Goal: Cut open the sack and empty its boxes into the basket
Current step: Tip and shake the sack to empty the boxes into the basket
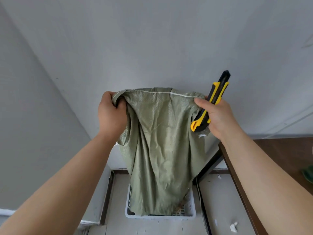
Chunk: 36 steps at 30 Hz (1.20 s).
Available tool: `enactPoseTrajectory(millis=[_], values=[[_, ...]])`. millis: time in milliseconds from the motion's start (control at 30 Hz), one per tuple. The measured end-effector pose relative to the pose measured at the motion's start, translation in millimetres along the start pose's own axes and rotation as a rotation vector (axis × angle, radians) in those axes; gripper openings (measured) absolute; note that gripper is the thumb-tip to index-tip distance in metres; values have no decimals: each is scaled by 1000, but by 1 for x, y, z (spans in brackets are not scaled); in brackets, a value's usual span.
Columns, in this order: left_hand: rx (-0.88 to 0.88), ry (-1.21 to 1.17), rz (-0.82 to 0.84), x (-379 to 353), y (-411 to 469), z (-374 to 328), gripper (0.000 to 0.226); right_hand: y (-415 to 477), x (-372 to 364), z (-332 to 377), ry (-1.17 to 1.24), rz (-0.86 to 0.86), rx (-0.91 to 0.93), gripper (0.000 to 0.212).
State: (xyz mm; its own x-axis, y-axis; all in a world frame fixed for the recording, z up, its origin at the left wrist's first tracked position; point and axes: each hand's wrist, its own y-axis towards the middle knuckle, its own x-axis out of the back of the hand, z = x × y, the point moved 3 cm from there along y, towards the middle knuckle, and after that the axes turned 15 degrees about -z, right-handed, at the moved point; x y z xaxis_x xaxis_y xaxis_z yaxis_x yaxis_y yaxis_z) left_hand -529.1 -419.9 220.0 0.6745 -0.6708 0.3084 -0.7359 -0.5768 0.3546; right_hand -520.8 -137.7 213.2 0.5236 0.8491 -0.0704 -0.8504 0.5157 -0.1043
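Note:
A green woven sack (159,150) hangs upside down in front of me, limp, its stitched end held up high. My left hand (111,114) grips the sack's upper left corner. My right hand (216,116) pinches the upper right corner and also holds a yellow and black utility knife (210,100), which points up and to the right. The sack's lower end drapes into a white slatted basket (189,215) on the floor. The sack hides the basket's contents; only a brown patch shows through the slats at the right.
A dark brown table (277,158) stands at the right, with a green object (309,175) at its edge. A grey wall is straight ahead. White scraps (233,227) lie on the floor near the basket.

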Motion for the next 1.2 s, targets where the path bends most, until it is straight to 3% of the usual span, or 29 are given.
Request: enactPoseTrajectory(millis=[200,400,567,667,733,767,800,900,1067,1200], values=[[-61,10,40,-4,6,-13,2,3,1,-5,-8,-52,-51,21],[-7,-67,-42,-2,3,-8,9,8,8,-14,-24,-76,-61,21],[42,-77,29,-14,3,-3,9,12,11,-24,-30,-98,-97,21],[225,-116,303,-19,-3,21,40,11,14,-33,-87,-123,-112,24],[167,20,450,-18,-9,35,71,11,18,-38,-93,-133,-126,24],[94,129,467,-18,-10,43,75,12,21,-41,-95,-129,-129,23],[15,216,456,-17,-11,50,69,12,23,-44,-96,-116,-132,22],[-119,370,422,-17,-9,66,10,12,29,-49,-126,-53,-156,22],[-110,497,497,-15,-12,86,7,7,29,-54,-223,38,-143,24],[-127,269,308,-8,-1,43,8,6,20,-29,-107,-32,-78,29]])
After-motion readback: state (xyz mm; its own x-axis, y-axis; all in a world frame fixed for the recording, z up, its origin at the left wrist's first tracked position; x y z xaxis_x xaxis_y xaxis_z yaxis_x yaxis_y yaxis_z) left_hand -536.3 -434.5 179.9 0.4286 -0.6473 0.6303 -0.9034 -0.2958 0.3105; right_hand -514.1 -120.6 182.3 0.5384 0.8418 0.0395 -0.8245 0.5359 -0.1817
